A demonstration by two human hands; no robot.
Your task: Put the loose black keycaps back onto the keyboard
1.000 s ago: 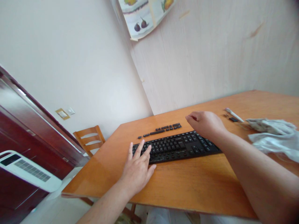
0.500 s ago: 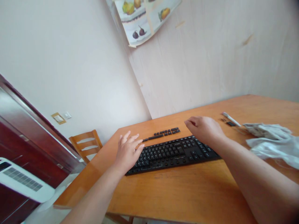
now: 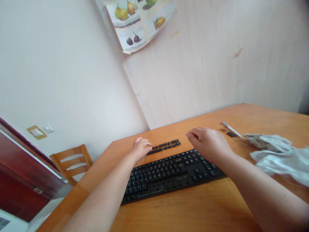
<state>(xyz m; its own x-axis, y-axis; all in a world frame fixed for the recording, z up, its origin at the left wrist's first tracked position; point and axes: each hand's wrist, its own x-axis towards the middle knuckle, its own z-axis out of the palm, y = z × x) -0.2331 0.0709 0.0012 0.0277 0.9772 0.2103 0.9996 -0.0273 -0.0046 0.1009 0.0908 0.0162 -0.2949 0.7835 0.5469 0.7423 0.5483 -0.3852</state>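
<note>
A black keyboard (image 3: 166, 175) lies on the wooden table, with bare sockets in its near rows where keys are off. Beyond its far edge lie two rows of loose black keycaps (image 3: 169, 146), a long space bar (image 3: 155, 150) among them. My left hand (image 3: 140, 149) reaches over the left end of these rows, its fingers bent together at the keycaps; what is between them is hidden. Above the keyboard's right end hovers my right hand (image 3: 206, 143), closed with thumb and forefinger together. I cannot make out anything in it.
To the right, a white pen-like stick (image 3: 231, 129), a small black piece (image 3: 231, 134) and a crumpled pale cloth (image 3: 272, 148) lie on the table (image 3: 193, 206). A wooden chair (image 3: 72, 162) stands past the left edge. Fruit pictures (image 3: 140, 24) hang on the wall.
My left hand has moved from the keyboard's left side forward to the loose keycaps, and its spread fingers have drawn together. My right hand stays closed over the keyboard's right end. The view has shifted.
</note>
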